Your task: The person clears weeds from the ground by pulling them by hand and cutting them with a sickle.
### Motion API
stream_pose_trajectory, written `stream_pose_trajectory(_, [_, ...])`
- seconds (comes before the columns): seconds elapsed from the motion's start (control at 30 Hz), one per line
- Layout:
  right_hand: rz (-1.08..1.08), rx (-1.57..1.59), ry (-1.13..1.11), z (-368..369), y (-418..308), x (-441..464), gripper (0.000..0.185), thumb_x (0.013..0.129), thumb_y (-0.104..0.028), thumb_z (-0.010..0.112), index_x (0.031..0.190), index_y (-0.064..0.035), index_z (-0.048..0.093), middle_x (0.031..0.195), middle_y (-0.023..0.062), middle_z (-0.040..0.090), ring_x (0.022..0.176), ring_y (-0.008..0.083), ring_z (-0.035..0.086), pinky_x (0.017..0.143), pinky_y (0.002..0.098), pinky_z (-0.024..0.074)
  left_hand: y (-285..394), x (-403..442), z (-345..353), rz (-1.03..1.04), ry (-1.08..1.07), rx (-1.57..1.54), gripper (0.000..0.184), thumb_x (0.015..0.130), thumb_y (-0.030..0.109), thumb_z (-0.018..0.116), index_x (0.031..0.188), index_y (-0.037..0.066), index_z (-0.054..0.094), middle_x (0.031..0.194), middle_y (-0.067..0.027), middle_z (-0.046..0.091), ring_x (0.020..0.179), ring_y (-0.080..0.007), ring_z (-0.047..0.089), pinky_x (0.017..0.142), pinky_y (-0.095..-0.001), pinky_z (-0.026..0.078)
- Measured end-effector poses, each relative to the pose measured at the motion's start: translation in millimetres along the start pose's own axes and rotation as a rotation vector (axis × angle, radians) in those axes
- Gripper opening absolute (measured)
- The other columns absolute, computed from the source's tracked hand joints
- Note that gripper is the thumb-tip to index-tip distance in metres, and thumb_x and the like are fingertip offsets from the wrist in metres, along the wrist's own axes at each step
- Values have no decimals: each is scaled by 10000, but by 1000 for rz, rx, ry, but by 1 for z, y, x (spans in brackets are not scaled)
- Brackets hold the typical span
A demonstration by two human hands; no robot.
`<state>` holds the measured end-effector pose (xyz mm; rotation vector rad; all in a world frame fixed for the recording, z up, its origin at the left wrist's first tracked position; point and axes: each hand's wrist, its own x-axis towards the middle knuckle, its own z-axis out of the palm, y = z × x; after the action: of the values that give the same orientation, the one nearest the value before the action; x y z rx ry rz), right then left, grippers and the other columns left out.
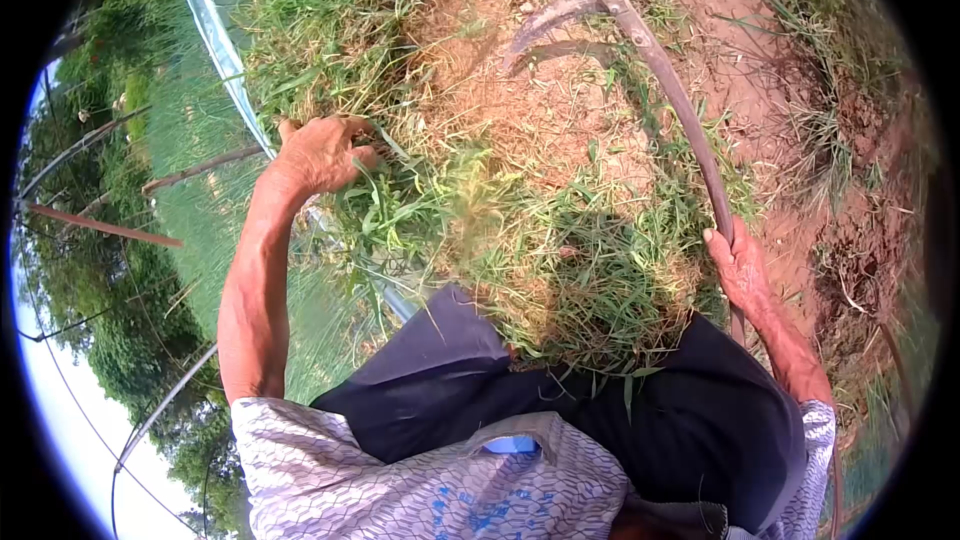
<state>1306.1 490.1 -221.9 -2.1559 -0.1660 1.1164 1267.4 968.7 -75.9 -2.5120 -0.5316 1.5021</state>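
My right hand (742, 268) is wrapped round the wooden handle of a sickle (680, 105). The sickle's curved blade (555, 20) points left, over dry grass and bare soil near the top of the view. On the left, my left hand (325, 153) has its fingers bent in the green grass (345, 70), beside a strip of plastic film. Whether it grips any blades is hard to see. Between my knees lies a heap of cut-looking grass (600, 290), partly in shadow.
Light blue plastic film (215, 35) runs down the left, beside green netting (190, 160). Thin poles (105, 225) stick in from the left, with trees behind. Reddish soil (740, 70) and more weeds lie on the right.
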Motion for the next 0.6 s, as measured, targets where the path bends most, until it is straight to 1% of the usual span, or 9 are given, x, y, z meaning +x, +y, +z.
stream_pose_trajectory(0.07, [-24,-21,23,-3,-24,15,365,931,-355,544,1019,-5,486,687,165,515,635,272,519,619,402,441,33,-4,0,100,671,314,423,790,471,600,934,80,673,928,-112,560,1003,-249,493,960,-500,261])
stream_pose_trajectory(0.13, [-73,-104,5,2,-21,23,370,931,-355,540,1009,1,478,692,186,538,634,318,553,609,417,446,71,11,3,384,895,227,552,808,559,583,1025,54,632,1034,-102,548,1081,-275,493,1004,-471,277])
stream_pose_trajectory(0.17, [-73,-108,6,3,-16,21,370,931,-355,540,1009,1,478,692,186,538,634,318,553,609,417,446,90,26,13,511,898,102,635,789,589,585,1115,43,588,1119,-130,552,1133,-300,479,1025,-460,288])
stream_pose_trajectory(0.23, [-36,-161,-6,1,7,5,387,931,-373,528,1003,3,468,713,214,567,658,372,590,603,435,450,111,55,51,456,666,-54,766,749,576,648,1222,-4,482,1288,-207,481,1229,-353,428,1018,-457,320])
stream_pose_trajectory(0.37, [15,-226,-21,19,30,-14,397,932,-387,522,1033,-5,477,718,218,579,667,390,600,589,437,454,107,58,110,247,471,47,686,650,253,716,1230,1,449,1088,-157,517,1054,-306,509,856,-420,416])
stream_pose_trajectory(0.4, [-32,-137,-18,21,21,-10,401,932,-393,519,1039,-7,490,705,198,571,648,371,591,595,438,451,100,64,121,237,483,216,515,654,191,674,1114,23,512,969,-111,515,940,-267,533,767,-393,432])
stream_pose_trajectory(0.5, [2,108,-67,25,-25,9,411,932,-398,517,1027,2,498,689,182,559,631,351,582,586,421,446,84,79,133,346,518,278,355,698,183,646,1003,35,543,955,-110,535,926,-265,550,753,-390,442])
stream_pose_trajectory(0.53, [-76,117,11,33,-28,17,402,931,-375,527,1020,17,500,697,210,569,643,381,588,579,429,451,86,70,118,343,434,280,190,817,140,531,962,67,628,978,-81,587,977,-240,557,777,-379,451])
stream_pose_trajectory(0.6, [-35,22,-2,33,-13,13,399,932,-365,526,1030,20,494,710,234,571,656,399,588,583,440,454,77,73,113,387,421,277,171,817,146,535,933,83,643,973,-72,594,976,-238,561,770,-382,457])
